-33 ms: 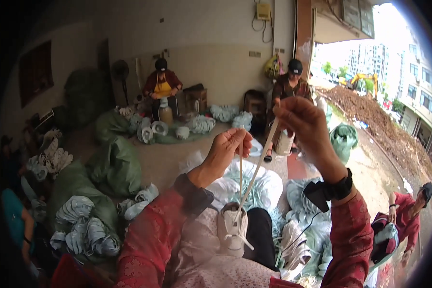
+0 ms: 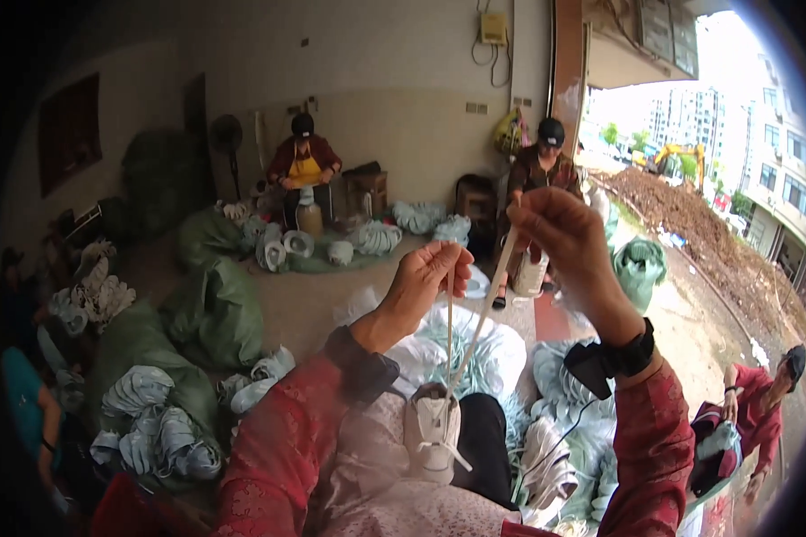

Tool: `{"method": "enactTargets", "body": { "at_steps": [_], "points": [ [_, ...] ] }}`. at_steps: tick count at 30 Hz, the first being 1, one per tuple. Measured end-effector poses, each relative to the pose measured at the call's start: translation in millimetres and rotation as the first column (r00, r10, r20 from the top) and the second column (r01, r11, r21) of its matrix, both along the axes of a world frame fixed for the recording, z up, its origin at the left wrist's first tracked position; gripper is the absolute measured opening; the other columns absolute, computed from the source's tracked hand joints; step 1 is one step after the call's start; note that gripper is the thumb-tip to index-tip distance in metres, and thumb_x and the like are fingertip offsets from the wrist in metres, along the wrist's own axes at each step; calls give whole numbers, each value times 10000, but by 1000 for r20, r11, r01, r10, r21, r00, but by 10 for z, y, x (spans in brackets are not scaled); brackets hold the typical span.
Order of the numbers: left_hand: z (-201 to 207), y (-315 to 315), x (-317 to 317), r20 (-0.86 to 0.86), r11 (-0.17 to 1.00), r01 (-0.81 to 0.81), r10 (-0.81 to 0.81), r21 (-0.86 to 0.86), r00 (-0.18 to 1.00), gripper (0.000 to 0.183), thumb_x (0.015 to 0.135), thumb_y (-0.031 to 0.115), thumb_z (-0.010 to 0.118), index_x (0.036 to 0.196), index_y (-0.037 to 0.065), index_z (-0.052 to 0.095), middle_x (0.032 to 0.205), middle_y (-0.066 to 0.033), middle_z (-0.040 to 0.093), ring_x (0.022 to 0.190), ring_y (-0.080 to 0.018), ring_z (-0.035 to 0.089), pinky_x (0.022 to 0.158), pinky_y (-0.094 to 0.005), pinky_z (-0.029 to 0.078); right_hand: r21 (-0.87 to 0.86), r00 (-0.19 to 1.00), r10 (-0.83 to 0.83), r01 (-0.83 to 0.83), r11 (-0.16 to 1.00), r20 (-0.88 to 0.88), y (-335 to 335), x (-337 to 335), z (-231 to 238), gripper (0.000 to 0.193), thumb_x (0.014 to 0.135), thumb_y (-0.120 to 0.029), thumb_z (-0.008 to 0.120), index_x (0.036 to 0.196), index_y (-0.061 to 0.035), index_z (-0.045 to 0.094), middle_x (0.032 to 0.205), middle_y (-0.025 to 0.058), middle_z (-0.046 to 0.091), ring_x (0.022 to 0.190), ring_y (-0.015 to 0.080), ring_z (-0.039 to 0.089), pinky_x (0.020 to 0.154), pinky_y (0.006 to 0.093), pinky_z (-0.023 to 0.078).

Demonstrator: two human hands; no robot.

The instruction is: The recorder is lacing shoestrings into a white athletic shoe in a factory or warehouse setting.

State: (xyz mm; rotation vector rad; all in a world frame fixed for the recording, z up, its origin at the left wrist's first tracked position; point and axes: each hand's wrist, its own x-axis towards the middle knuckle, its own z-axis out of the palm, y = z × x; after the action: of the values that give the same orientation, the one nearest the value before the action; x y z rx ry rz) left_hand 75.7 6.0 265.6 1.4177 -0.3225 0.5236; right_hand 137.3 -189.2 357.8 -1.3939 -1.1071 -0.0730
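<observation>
A white sneaker (image 2: 432,434) rests upright on my lap, toe toward me. Two ends of its white lace (image 2: 479,327) run up from the eyelets and are pulled taut. My left hand (image 2: 425,282) pinches the shorter, nearly vertical end above the shoe. Higher and further right, my right hand (image 2: 560,237) pinches the longer slanted end. Both arms wear red sleeves, and a black band with a small device (image 2: 613,362) sits on my right wrist.
Piles of pale shoe uppers (image 2: 152,430) and green sacks (image 2: 215,313) lie to my left and ahead. Two people (image 2: 303,166) (image 2: 546,170) sit working by the back wall. Another person in red (image 2: 761,412) crouches at lower right. A dirt mound (image 2: 690,215) lies outside.
</observation>
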Motion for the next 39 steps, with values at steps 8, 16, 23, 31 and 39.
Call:
{"method": "enactTargets", "body": {
  "at_steps": [8, 16, 23, 31, 39],
  "points": [
    [501, -84, -243, 156, 998, 58, -58, 2, 986, 317, 1023, 314, 466, 1072, 28, 594, 766, 3, 560, 607, -72, 488, 547, -218, 411, -7, 1000, 20, -20, 1000, 19, 170, 31, 78, 154, 891, -133, 681, 938, 12, 660, 746, 31, 657, 637, 74, 609, 512, 217, 473],
    [693, -146, -368, 225, 996, -37, 19, 78, 974, 280, 1036, 270, 445, 1102, 46, 600, 762, 29, 556, 580, -16, 430, 507, -161, 345, -2, 991, 130, -131, 991, -33, 199, -158, 190, 125, 904, -123, 661, 955, -10, 664, 803, 57, 690, 718, 106, 666, 570, 234, 530],
    [535, -146, -296, 286, 968, -180, 125, 175, 950, 277, 1040, 228, 426, 1137, 29, 592, 836, 12, 629, 684, -39, 531, 625, -187, 435, -12, 996, 89, -89, 996, 25, 306, -130, 102, 138, 895, -80, 655, 946, 42, 694, 783, 78, 692, 693, 131, 681, 577, 236, 572],
    [515, -160, -372, 272, 885, -315, 228, 341, 935, 276, 1040, 224, 412, 1072, 9, 583, 804, 0, 620, 726, -56, 572, 663, -217, 469, -15, 990, 140, -140, 990, -19, 355, -181, 37, 166, 892, -110, 669, 985, 26, 693, 802, 66, 695, 670, 109, 669, 581, 224, 556],
    [303, -131, -426, 310, 796, -446, 338, 410, 889, 229, 1017, 198, 462, 1054, 5, 579, 785, -29, 608, 710, -90, 580, 647, -253, 481, -136, 998, 64, -63, 989, 8, 324, -168, -82, 113, 893, -83, 660, 961, 2, 629, 868, 87, 700, 637, 106, 658, 475, 203, 497]
  ]
}}
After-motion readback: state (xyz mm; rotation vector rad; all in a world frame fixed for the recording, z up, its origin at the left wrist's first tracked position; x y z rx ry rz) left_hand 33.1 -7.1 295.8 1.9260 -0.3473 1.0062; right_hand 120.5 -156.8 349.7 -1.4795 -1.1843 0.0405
